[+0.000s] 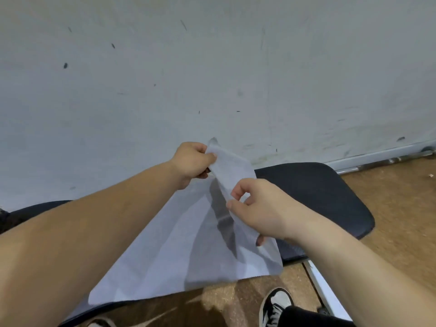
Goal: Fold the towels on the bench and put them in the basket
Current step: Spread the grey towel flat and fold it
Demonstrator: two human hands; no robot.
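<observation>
Head view showed the job at an early stage, as far as one frame could tell. One white towel (177, 256) was lifted off the black bench (318, 190) at its top and draped down the centre of the frame, its lower edge reaching the bottom left. The left hand (191, 161) pinched a top corner just above centre, fingers curled round the cloth. The right hand (257, 208), lower and right of centre, gripped a side edge between thumb and curled fingers. The cloth hung with loose creases and one dark shadowed pleat down its middle, not a clean fold, so I judged this towel as opened out or just being lined up, with its folding yet to be done.

No folded towel showed anywhere, and no basket was in view (it may have sat outside the frame), so how many towels remained could not be told. A shoe (276, 303) stood on the brown floor (401, 208) at the bottom, and a scuffed white wall (212, 67) filled the upper half.
</observation>
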